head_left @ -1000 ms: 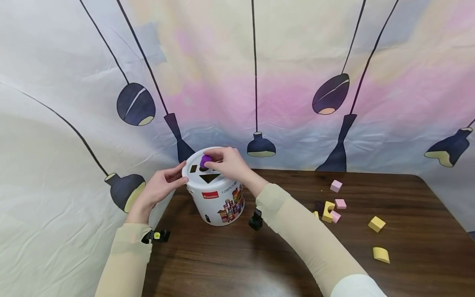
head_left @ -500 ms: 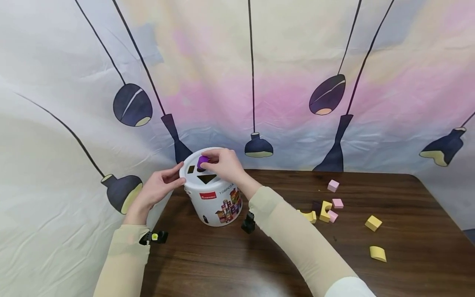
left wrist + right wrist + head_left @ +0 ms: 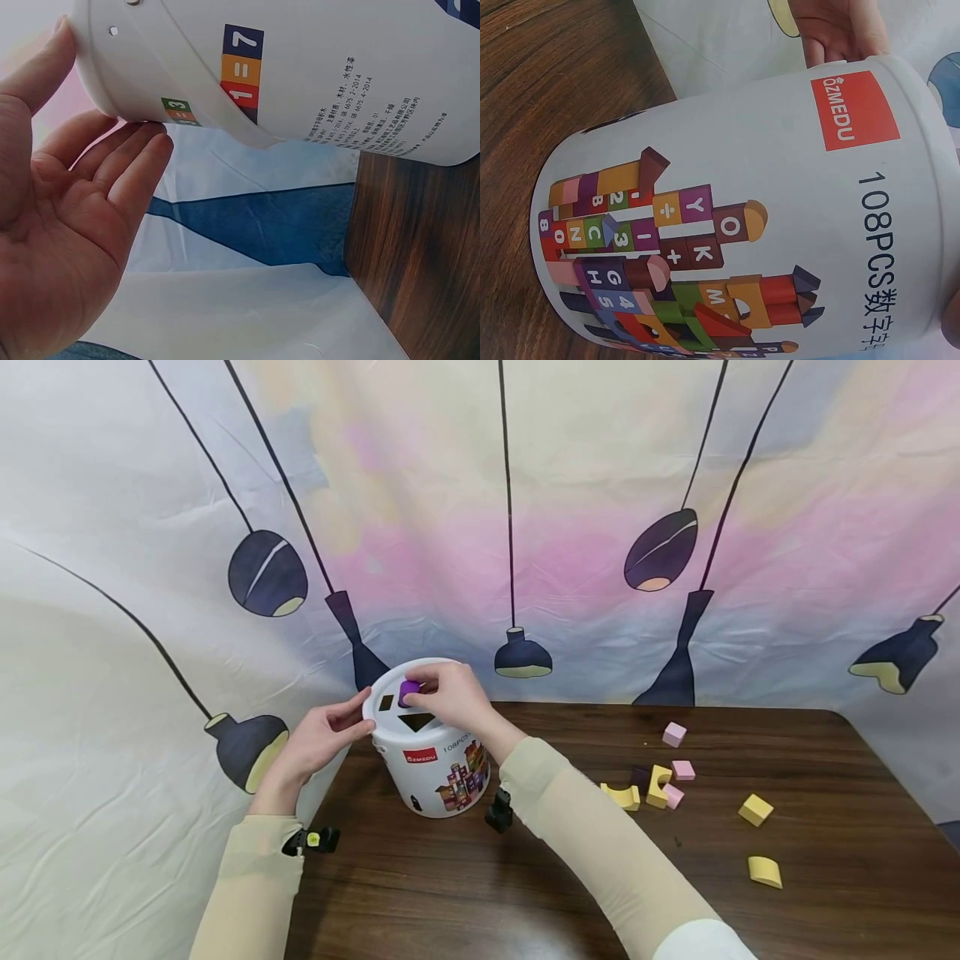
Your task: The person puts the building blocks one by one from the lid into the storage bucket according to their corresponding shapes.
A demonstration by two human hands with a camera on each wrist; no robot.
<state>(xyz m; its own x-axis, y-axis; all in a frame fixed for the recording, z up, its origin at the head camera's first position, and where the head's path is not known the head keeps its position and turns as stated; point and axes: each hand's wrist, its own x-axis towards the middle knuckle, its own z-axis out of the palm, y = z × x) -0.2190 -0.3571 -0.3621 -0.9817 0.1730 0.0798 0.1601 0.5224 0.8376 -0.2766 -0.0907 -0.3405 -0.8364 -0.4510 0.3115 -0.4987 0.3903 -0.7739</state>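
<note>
Behind the dark wooden table (far edge), a lamp-printed backdrop.

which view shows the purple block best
The head view: the purple block sits pinched in the right hand over the white bucket's lid. Both wrist views show only the bucket's side, no block.

The purple block in the right hand has sunk lower into the lid.
</note>
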